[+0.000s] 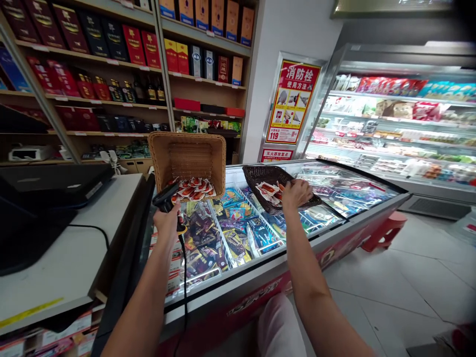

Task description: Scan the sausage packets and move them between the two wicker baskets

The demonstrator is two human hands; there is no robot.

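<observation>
In the head view, the person's left hand (167, 219) is wrapped around the grip of a black handheld barcode scanner (164, 197), whose thin black cable (185, 287) hangs down past the forearm. The scanner's head overlaps, in view, the lower left corner of a tan woven wicker basket (188, 157), tilted so that its opening faces the camera, with a heap of small white-and-red packets (197, 189) along its lower side. The right hand (296, 193) reaches over a shallow dark-brown woven basket (263, 174), its fingers bent at the edge of a second pile of small packets (268, 192); whether they grasp one or only touch the pile cannot be told. Both baskets are at a long glass-topped chest freezer (345, 252), and the dark one sits tilted above the glass. Under the glass, white wire dividers (217, 225) separate colourful bagged goods (236, 245). To the left is a pale grey countertop (70, 258) bearing a flat black device (48, 183). A red plastic stool (386, 229) stands on the tiled floor beyond the freezer's right side.
</observation>
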